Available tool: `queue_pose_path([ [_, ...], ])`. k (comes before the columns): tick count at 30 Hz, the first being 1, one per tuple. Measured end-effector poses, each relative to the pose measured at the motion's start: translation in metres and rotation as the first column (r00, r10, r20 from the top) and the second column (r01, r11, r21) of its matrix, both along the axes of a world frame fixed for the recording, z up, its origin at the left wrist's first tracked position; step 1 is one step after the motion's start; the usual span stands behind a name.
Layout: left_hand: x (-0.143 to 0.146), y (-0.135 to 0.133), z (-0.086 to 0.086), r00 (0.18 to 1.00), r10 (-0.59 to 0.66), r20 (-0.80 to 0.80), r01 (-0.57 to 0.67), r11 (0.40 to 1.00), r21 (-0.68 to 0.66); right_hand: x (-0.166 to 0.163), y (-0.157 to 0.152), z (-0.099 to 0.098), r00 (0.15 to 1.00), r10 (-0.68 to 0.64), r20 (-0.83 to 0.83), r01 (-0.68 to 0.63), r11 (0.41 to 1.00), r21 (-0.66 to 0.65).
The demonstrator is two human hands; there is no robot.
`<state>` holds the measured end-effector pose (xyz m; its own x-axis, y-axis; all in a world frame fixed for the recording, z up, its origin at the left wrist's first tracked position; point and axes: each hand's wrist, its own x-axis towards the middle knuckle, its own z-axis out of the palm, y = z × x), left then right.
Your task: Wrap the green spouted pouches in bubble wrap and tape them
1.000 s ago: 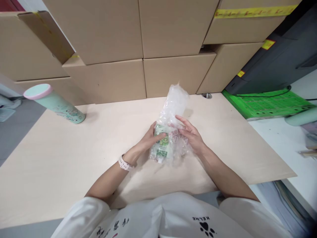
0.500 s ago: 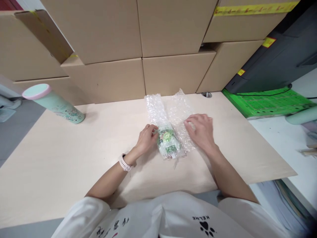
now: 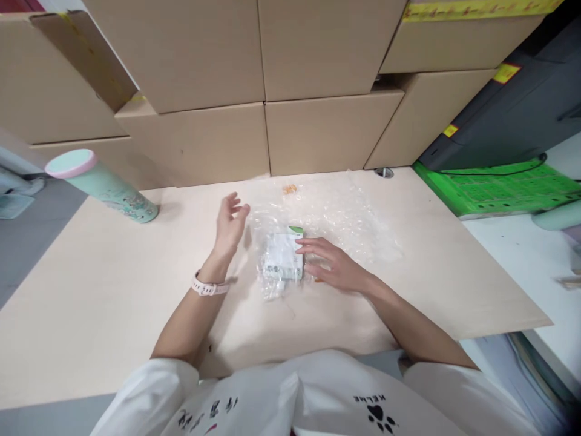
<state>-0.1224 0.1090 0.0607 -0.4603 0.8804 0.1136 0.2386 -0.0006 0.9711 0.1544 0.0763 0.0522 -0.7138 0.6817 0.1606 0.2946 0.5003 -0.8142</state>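
Observation:
A small white and green box (image 3: 284, 260) lies on a sheet of clear bubble wrap (image 3: 345, 221) spread flat on the pale wooden table (image 3: 113, 284). My right hand (image 3: 329, 266) rests beside the box with fingers stretched out, its fingertips touching the box's right edge. My left hand (image 3: 229, 224) is lifted off the table to the left of the wrap, fingers apart and holding nothing. A pale pink watch sits on my left wrist.
A mint green tumbler with a pink lid (image 3: 102, 186) stands at the left. Stacked cardboard boxes (image 3: 272, 85) line the table's far edge. A small orange scrap (image 3: 289, 189) lies near them. A green mat (image 3: 499, 188) and a dark machine (image 3: 512, 115) are at the right.
The bubble wrap has been unfolded and spread flat. The box has been turned over, white side up. My left hand let go and rose to the left; my right hand came onto the box.

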Motion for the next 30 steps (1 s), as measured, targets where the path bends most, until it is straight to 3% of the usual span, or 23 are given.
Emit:
queue_pose_path([
  [3,-0.009,-0.002,0.008,0.994,-0.013,-0.109,0.025,0.994,0.103,-0.007,0.003,-0.021,0.983,-0.091,0.161,0.076,0.992,0.099],
  [6,0.006,-0.014,0.014,0.922,-0.241,-0.302,0.268,0.962,0.051,-0.009,0.009,-0.034,0.97,-0.137,0.202,0.094,0.974,0.206],
  [8,0.02,-0.023,0.017,0.751,-0.426,-0.505,0.475,0.879,-0.035,-0.011,0.01,-0.037,0.963,-0.153,0.223,0.092,0.961,0.26],
  [10,0.032,-0.032,0.021,0.502,-0.57,-0.65,0.623,0.76,-0.185,-0.012,0.01,-0.037,0.956,-0.171,0.24,0.099,0.953,0.285],
  [12,0.036,-0.038,0.024,0.302,-0.65,-0.697,0.642,0.68,-0.355,-0.015,0.01,-0.035,0.952,-0.183,0.246,0.108,0.951,0.289],
  [14,0.03,-0.042,0.027,0.22,-0.661,-0.718,0.568,0.685,-0.456,-0.017,0.009,-0.034,0.947,-0.19,0.258,0.116,0.954,0.278],
  [16,0.016,-0.047,0.027,0.22,-0.624,-0.75,0.473,0.74,-0.477,-0.018,0.008,-0.033,0.94,-0.202,0.275,0.129,0.956,0.262],
  [19,-0.016,-0.057,0.019,0.285,-0.559,-0.779,0.324,0.821,-0.47,-0.02,0.007,-0.032,0.931,-0.23,0.284,0.168,0.96,0.225],
  [23,-0.059,-0.078,-0.001,0.459,-0.465,-0.757,0.109,0.875,-0.471,-0.028,0.004,-0.032,0.93,-0.298,0.213,0.285,0.954,0.091],
  [27,-0.077,-0.095,-0.015,0.595,-0.541,-0.595,0.208,0.818,-0.536,-0.043,0.007,-0.032,0.929,-0.365,0.055,0.368,0.927,-0.071],
  [30,-0.074,-0.099,-0.021,0.703,-0.493,-0.513,0.236,0.842,-0.485,-0.057,0.012,-0.036,0.942,-0.335,0.012,0.333,0.929,-0.164],
])
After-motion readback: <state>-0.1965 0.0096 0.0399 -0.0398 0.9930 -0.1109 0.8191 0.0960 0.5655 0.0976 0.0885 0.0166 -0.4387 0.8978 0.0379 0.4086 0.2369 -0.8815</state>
